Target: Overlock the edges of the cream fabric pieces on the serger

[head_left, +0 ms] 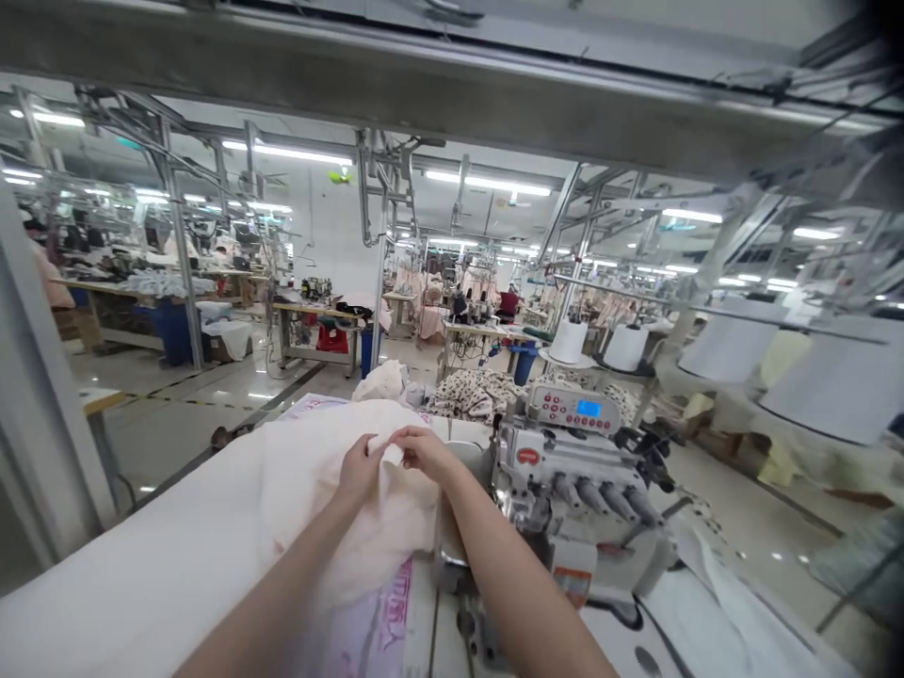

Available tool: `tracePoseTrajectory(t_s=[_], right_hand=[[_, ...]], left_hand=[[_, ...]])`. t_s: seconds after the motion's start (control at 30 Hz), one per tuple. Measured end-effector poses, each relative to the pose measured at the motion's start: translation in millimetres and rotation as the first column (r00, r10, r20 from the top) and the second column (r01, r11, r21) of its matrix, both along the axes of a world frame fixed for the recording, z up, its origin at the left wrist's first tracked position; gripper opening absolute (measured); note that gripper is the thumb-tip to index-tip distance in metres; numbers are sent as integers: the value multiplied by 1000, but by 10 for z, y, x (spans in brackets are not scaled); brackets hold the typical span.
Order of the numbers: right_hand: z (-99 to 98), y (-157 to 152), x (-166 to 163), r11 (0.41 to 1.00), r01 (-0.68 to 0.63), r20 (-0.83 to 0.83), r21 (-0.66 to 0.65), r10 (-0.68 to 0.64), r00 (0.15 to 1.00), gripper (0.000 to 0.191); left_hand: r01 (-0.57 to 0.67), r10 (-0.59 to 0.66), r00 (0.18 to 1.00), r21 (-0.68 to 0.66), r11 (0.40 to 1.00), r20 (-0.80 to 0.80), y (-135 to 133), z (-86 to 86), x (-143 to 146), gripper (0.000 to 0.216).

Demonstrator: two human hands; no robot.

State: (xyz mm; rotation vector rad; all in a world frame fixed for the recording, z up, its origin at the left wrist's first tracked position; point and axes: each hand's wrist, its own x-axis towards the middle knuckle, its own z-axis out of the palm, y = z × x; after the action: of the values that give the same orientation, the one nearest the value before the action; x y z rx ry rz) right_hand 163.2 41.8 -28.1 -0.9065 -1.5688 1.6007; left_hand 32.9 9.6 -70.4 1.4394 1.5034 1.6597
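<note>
While a broad metal beam (452, 89) crosses overhead, a pale tabletop (422, 621) reaches away from the person, with the white cloth (233, 508) spread over its left part. That cloth is the largest thing on it; its long axis slants from the near left corner of the view forward and to the right, and its narrower far end points toward the tabletop's far edge, left of the sewing machine (565, 490). The machine stands upright on the right, just beside the cloth's gathered end, near the right forearm. Beyond and to the right of it, white thread cones (727, 344) stand with their narrow ends up. A heap of dotted cloth (476, 391) lies behind the machine, toward its left. Under the white cloth, a printed sheet (396, 607) shows along the right edge, with pink characters. Close together above the cloth's far part, the left hand (362, 463) and the right hand (422, 452) each pinch a raised fold between thumb and fingers, and the fold stands up from the rest. Smallest is the blue screen (589, 408) on the machine's top panel, lit and facing the person.
</note>
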Motion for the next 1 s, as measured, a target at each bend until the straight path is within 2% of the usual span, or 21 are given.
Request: tracePoseTrajectory(t_s=[0.13,0.27,0.47,0.67,0.8,1.0], right_hand=[[60,-34,-32,993,-100,-57,61,104,993,22],[71,-68,-80,977,-116,-106,179,137,985,29],[51,-34,-101,924,39,-65,380,-15,998,19],[88,-70,-81,788,176,-32,590,-195,980,11],[90,-88,-94,745,197,-32,638,-230,973,10],[38,-15,-104,737,230,-33,636,-272,962,15]], left_hand=[[-21,16,989,30,999,150,-95,-9,-130,38],[-78,60,979,85,993,196,-185,89,-94,39],[-71,52,987,129,989,150,-248,231,3,33],[-45,23,990,154,987,137,-211,262,-13,31],[-21,6,997,179,984,82,-231,280,-4,30],[-8,5,1000,180,984,18,-301,343,20,32]])
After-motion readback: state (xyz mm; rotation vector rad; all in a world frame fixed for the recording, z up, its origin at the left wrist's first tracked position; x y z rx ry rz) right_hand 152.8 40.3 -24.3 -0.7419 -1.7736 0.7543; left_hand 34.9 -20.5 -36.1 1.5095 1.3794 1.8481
